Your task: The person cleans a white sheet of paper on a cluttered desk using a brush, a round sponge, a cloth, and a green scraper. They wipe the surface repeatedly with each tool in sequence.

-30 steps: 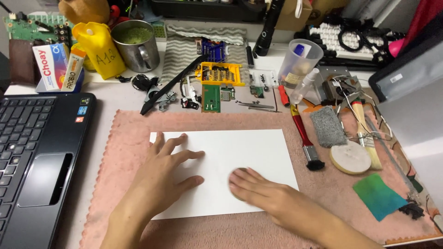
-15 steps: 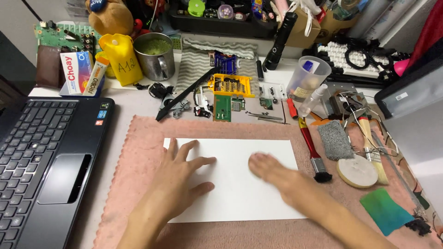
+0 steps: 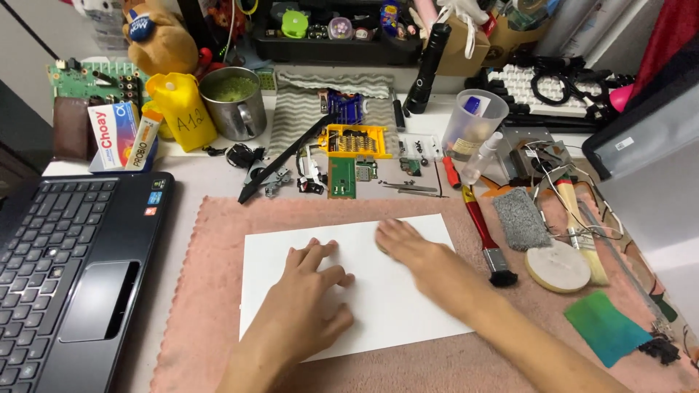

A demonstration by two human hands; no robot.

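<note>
R hand (image 3: 408,247) further up paper (image 3: 378,306), flat.

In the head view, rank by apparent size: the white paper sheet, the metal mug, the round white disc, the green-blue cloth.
1. White paper sheet, clearly largest.
2. Metal mug and green-blue cloth look alike; the cloth lies nearer the camera, so unranked.
3. Round white disc, smallest.

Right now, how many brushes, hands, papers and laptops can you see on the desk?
Brushes: 2, red brush and tan brush
Hands: 2, left hand and right hand, both flat on the paper
Paper: 1, white paper
Laptop: 1, laptop
Total: 6
</note>
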